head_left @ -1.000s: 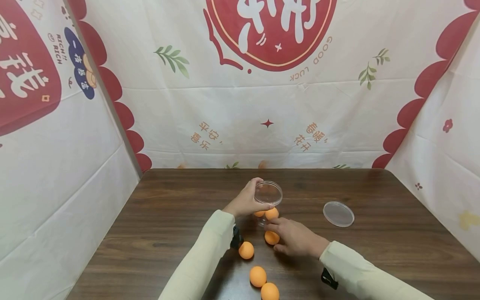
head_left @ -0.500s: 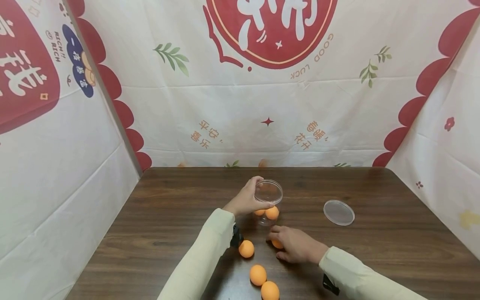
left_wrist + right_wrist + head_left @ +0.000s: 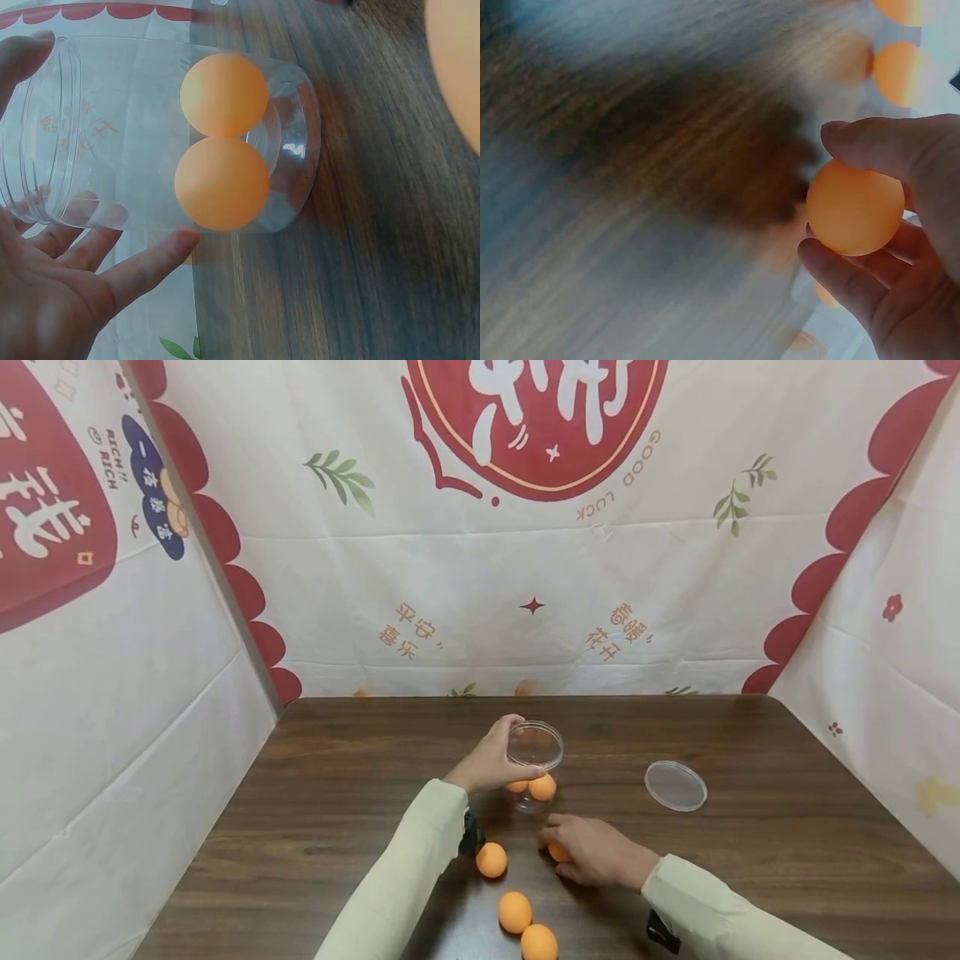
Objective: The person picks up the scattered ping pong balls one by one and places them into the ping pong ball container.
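My left hand (image 3: 491,764) grips a clear plastic jar (image 3: 127,135) near its rim, thumb on one side and fingers on the other. The jar stands upright and uncovered on the table, with two orange ping-pong balls (image 3: 223,184) at its bottom. Just in front of the jar and to its right, my right hand (image 3: 596,850) is low over the tabletop. Another orange ping-pong ball (image 3: 855,206) sits between that hand's thumb and fingers, mostly covered by the hand in the head view.
A round clear lid (image 3: 676,787) lies to the right of the jar. Three loose orange balls (image 3: 491,860) are on the brown wooden table (image 3: 337,827), by the left wrist and nearer the front. Printed white cloth (image 3: 480,577) encloses the back and sides.
My right hand has drawn back from the jar, slightly right and nearer to me. The ball that lay before it is now within its fingers. The left hand keeps its hold.
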The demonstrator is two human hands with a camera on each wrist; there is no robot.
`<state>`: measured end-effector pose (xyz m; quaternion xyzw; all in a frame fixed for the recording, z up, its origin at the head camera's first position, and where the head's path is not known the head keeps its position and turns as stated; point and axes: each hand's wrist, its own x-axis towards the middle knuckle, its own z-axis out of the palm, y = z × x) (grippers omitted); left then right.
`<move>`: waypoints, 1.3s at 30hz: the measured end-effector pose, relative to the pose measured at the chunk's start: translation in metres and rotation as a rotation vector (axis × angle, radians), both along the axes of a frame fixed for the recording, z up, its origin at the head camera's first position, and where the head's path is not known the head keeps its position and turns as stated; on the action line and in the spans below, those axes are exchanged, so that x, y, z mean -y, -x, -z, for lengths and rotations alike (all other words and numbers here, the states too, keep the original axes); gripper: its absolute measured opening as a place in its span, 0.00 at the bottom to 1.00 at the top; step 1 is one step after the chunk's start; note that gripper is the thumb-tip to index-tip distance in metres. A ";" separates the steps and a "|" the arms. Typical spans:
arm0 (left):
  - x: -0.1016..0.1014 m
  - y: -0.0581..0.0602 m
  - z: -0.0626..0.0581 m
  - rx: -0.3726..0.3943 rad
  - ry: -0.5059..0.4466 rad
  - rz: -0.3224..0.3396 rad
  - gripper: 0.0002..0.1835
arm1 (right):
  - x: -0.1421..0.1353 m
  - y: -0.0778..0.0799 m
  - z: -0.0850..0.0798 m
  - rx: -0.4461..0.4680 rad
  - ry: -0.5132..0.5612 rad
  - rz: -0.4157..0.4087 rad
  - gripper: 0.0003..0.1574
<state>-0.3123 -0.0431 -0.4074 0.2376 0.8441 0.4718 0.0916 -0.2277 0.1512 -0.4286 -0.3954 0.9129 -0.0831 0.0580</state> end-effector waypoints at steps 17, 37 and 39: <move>0.003 0.002 0.001 0.009 -0.019 0.019 0.46 | -0.011 0.006 -0.043 -0.051 0.013 0.053 0.19; -0.002 0.004 0.003 -0.019 -0.005 0.015 0.45 | -0.019 0.027 -0.096 -0.116 0.028 0.090 0.19; 0.000 0.004 0.004 -0.020 -0.001 0.011 0.45 | -0.017 0.031 -0.098 -0.126 0.035 0.080 0.18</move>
